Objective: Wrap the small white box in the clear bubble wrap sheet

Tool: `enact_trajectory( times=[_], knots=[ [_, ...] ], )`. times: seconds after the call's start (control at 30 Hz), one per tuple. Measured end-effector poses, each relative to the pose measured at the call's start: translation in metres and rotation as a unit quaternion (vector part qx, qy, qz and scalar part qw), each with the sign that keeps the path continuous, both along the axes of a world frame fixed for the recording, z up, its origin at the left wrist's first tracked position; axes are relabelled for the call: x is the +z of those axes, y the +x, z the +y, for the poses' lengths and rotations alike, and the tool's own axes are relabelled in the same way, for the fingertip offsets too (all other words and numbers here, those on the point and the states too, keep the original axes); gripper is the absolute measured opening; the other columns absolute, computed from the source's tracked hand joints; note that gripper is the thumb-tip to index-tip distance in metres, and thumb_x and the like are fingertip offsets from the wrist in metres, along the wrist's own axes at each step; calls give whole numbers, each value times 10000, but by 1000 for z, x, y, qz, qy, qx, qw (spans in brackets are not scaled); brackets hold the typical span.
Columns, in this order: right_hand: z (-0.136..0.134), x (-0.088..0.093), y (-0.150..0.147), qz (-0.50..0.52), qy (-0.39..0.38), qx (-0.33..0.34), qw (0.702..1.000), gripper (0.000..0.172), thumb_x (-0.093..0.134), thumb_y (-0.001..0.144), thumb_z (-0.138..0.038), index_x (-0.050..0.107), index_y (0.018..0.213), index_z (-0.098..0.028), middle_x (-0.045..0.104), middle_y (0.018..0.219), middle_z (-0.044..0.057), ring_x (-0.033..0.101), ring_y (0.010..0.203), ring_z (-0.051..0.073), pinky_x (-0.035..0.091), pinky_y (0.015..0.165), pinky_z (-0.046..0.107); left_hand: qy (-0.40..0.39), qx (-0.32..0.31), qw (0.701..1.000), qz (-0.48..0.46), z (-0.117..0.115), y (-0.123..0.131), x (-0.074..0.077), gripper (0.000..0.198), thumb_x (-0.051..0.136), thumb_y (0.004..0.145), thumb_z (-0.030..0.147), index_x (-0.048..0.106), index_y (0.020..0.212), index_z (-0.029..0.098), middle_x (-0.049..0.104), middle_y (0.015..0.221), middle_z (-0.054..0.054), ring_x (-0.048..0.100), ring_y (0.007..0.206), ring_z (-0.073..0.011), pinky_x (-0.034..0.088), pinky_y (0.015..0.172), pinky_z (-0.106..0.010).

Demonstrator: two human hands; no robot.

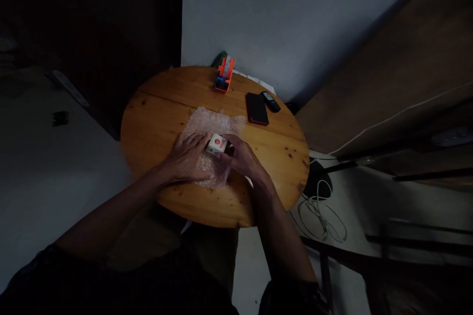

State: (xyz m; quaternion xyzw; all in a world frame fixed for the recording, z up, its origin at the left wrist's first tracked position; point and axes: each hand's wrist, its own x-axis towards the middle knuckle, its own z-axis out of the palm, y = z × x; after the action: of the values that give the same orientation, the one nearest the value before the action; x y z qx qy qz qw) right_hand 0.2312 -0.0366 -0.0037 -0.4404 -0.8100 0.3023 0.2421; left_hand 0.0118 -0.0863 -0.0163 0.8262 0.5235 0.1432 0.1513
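On a round wooden table (148,128) lies a sheet of bubble wrap (207,119). A small white box (217,142) with a red print rests over the middle of the sheet. My right hand (242,156) grips the box from its right side, fingers behind and thumb in front. Flat on the bubble wrap, just left of the box, is my left hand (190,158), its fingers stretched out. Its fingertips come close to the box's left edge; whether they touch it I cannot tell.
An orange tape dispenser (225,75) stands near the table's far edge by the wall. Right of it lie a dark notebook-like case (256,109) with red edges and a black phone-like handset (271,102). A pale cable (320,216) is coiled on the floor at the right.
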Motion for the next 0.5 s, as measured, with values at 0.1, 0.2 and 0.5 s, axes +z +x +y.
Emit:
enact_trajectory(
  times=[0.1,0.2,0.5],
  knots=[
    [3,-2,2,17,-7,20,1000,537,740,755,-310,647,1275,-212,711,1173,89,662,1046,278,526,915,417,0,-4,1000,5,1,-1,-1,1129,693,718,617,151,1599,165,338,1626,-191,269,1513,-378,49,1249,-563],
    [5,-7,3,38,-23,25,999,538,741,758,-320,645,1276,-212,709,1193,85,658,1078,278,527,930,414,0,-8,1000,5,1,-2,-2,1133,683,721,626,147,1600,152,335,1625,-197,261,1516,-379,45,1248,-569],
    [5,-10,3,50,-34,17,998,583,739,758,-294,609,1320,-209,709,1192,86,661,1074,266,527,945,423,-6,-7,1000,2,0,-2,2,1094,672,742,604,166,1599,151,309,1638,-198,236,1527,-385,85,1244,-596]
  ],
)
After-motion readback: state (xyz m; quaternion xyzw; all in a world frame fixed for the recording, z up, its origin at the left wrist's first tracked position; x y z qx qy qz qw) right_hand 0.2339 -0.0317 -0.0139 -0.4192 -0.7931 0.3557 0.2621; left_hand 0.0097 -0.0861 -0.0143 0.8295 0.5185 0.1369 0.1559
